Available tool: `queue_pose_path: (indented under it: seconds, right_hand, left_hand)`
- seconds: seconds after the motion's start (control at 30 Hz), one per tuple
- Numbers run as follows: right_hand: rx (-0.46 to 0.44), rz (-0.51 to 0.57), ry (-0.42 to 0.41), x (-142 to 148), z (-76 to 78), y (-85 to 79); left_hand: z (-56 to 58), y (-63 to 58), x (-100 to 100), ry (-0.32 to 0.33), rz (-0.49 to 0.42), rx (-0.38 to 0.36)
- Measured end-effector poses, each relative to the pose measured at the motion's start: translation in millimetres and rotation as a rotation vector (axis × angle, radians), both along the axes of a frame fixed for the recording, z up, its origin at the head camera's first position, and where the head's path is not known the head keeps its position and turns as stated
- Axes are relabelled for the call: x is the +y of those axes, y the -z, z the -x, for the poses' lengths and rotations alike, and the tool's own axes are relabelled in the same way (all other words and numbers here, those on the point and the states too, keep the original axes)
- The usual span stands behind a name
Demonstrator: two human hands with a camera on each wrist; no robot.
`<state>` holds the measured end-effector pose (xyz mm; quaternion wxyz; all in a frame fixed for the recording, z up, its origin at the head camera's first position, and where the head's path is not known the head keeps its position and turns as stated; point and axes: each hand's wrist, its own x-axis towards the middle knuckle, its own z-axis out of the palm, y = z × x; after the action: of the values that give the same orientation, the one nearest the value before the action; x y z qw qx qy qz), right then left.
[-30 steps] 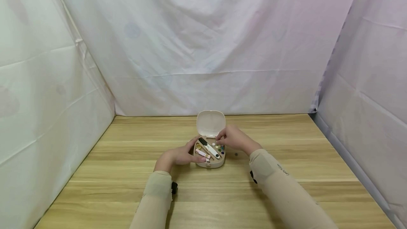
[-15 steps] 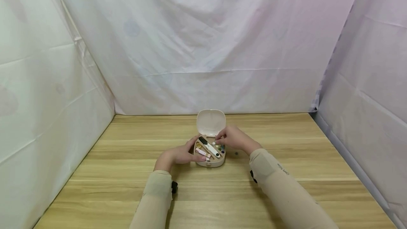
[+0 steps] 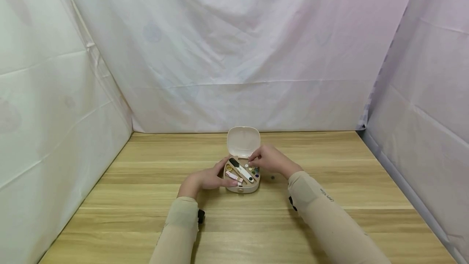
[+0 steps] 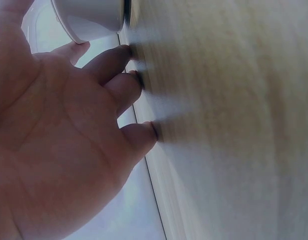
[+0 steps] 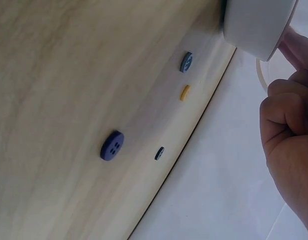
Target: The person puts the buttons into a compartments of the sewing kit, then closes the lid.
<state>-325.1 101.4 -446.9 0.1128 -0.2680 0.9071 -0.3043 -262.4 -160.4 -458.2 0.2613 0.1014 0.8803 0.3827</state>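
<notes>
A cream sewing box (image 3: 243, 189) stands on the table, its pale lid (image 3: 243, 141) raised at the back. My left hand (image 3: 209, 177) grips the box's left side, thumb at the front edge and index finger farther back. In the left wrist view, the other fingers (image 4: 125, 90) rest on the tabletop. My right hand (image 3: 272, 159) reaches over the box's right side, fingertips together, pinching what looks like a small pale button, mostly hidden. Several coloured buttons (image 3: 253, 172) lie below them. Beside these are a long white tool with a black end (image 3: 242, 171), a pink-and-white strip (image 3: 233, 177) and a gold ring (image 3: 229, 168).
Loose buttons lie on the table right of the box, seen in the right wrist view: a purple one (image 5: 112, 145), a blue-grey one (image 5: 186, 62), a yellow one (image 5: 185, 92) and a dark one (image 5: 159, 153). White cloth (image 3: 238, 52) hangs behind the wooden table (image 3: 154, 150).
</notes>
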Motion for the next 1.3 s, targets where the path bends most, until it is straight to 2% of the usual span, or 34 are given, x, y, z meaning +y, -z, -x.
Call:
queue_pose_path:
  seconds: [0.37,0.67,0.83,1.13,1.3]
  right_hand:
    - [0.0,-0.005,-0.014,-2,-0.6,2.8]
    - [-0.013,-0.013,0.005,0,-1.3,-3.6]
    - [0.012,-0.037,0.002,4,1.1,-13.2]
    - [0.073,-0.104,-0.013,23,6.2,-40.3]
    - [0.118,-0.14,-0.022,37,10.0,-45.9]
  left_hand:
    - [-0.2,0.2,0,0.001,0.008,0.008]
    - [-0.7,-0.4,0,-0.003,-0.002,-0.001]
    - [0.0,0.5,0,-0.003,-0.012,0.0]
    - [1.1,1.5,-1,-0.008,-0.01,-0.002]
    - [1.7,3.4,-2,-0.002,-0.002,0.001]
